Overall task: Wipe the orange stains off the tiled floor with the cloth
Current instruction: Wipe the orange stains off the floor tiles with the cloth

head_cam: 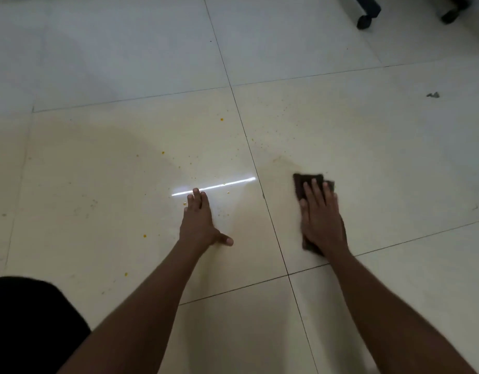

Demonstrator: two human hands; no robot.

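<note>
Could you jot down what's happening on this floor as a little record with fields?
setting: pale tiled floor
right hand: pressed flat on a dark cloth
left hand: bare, palm flat on the tile
orange stains: scattered drops, mostly on the tile around the left hand
far corner: dark furniture feet

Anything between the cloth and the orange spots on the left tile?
Only the left hand. It lies flat on that tile among the orange spots, right in the sweep path from the cloth, which sits under the right hand across the grout line. Otherwise bare floor.
</note>
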